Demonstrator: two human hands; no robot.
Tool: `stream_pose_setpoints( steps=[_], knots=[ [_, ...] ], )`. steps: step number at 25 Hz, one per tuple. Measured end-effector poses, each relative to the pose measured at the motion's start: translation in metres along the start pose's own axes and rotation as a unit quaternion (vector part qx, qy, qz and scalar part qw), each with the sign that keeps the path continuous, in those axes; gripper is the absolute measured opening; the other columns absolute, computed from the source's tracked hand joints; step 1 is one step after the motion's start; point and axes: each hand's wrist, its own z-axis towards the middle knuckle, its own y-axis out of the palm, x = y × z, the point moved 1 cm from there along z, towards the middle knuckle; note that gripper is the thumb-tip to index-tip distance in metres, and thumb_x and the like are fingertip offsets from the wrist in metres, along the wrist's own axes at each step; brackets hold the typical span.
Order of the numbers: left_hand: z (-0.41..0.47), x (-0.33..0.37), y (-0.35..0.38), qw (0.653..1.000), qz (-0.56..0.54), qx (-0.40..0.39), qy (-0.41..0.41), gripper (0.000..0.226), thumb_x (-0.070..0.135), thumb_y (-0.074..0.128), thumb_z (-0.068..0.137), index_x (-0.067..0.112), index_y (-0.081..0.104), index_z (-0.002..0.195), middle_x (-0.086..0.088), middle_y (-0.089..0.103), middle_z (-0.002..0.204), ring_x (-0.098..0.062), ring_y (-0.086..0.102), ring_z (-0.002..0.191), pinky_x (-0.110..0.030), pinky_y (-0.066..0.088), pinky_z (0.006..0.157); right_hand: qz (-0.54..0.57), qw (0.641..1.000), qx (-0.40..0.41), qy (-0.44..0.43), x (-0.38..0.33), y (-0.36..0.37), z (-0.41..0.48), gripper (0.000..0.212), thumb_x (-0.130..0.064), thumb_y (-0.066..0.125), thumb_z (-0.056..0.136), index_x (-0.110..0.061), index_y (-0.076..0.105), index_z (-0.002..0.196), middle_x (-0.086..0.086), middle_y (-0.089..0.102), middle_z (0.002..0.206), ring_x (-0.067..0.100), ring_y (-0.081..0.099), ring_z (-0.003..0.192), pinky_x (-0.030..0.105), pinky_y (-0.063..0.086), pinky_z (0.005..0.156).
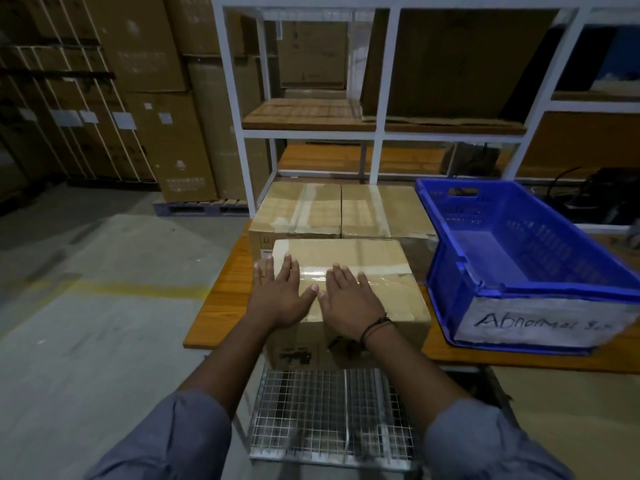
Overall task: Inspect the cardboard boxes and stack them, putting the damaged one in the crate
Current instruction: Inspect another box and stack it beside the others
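Dim warehouse surroundings frame a wooden worktop point(225, 306) carrying three taped cardboard boxes and a blue crate point(561, 292). The front box point(374, 252) sits at the near edge of the worktop; the left rear box point(298, 209) and right rear box point(377, 211) stand side by side directly behind it, touching it. The left hand point(280, 296) and right hand point(349, 306) lie flat on the lid of the front box, fingers straight and spread, gripping nothing – a check of the taped seam, by all appearances. Risk: flat palms give no hold, so any forward pull may slide the front box off the near edge onto the wire-mesh cart point(329, 410) below. Risk: the tape looks wrinkled toward the right side of the lid, but low light makes damage hard to confirm, and a misjudged box would end up in the wrong place. The crate, marked with a handwritten label point(540, 323) that begins "Abnormal", stands just right of the boxes and holds nothing visible. A white shelf frame point(379, 98) rises behind the rear boxes and limits stacking height there – lift clearance should be checked. Stacked cartons point(156, 98) fill the left background, well apart.
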Motion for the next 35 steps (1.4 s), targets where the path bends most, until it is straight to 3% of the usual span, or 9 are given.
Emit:
stream_pose_setpoints(
  steps=[10, 13, 35],
  knots=[
    [0.005, -0.001, 0.004, 1.000, 0.008, -0.017, 0.006, 0.084, 0.069, 0.016, 0.102, 0.016, -0.001, 0.165, -0.004, -0.011, 0.172, -0.033, -0.015, 0.157, -0.055, -0.015, 0.122, 0.014, 0.999, -0.032, -0.021, 0.013, 0.005, 0.004, 0.070, -0.051, 0.015, 0.109, -0.010, 0.009, 0.165, 0.009, 0.002, 0.173, 0.022, 0.002, 0.160, 0.043, 0.003, 0.129],
    [0.005, -0.001, 0.001, 1.000, -0.001, -0.013, 0.007, 0.086, 0.070, 0.016, 0.101, 0.016, -0.001, 0.166, -0.004, -0.010, 0.172, -0.033, -0.015, 0.157, -0.054, -0.016, 0.122, 0.026, 0.999, -0.016, 0.008, 0.024, 0.003, -0.002, 0.074, -0.055, 0.018, 0.108, -0.010, 0.009, 0.165, 0.008, 0.002, 0.173, 0.020, 0.002, 0.160, 0.040, 0.001, 0.129],
    [0.004, -0.005, 0.000, 1.000, -0.010, -0.009, 0.011, 0.086, 0.071, 0.018, 0.101, 0.016, 0.000, 0.166, -0.004, -0.008, 0.173, -0.034, -0.014, 0.158, -0.056, -0.012, 0.124, 0.028, 0.999, -0.010, 0.044, 0.050, 0.000, -0.011, 0.081, -0.063, 0.020, 0.105, -0.010, 0.009, 0.165, 0.008, 0.004, 0.173, 0.020, 0.003, 0.160, 0.040, 0.000, 0.129]
  ],
)
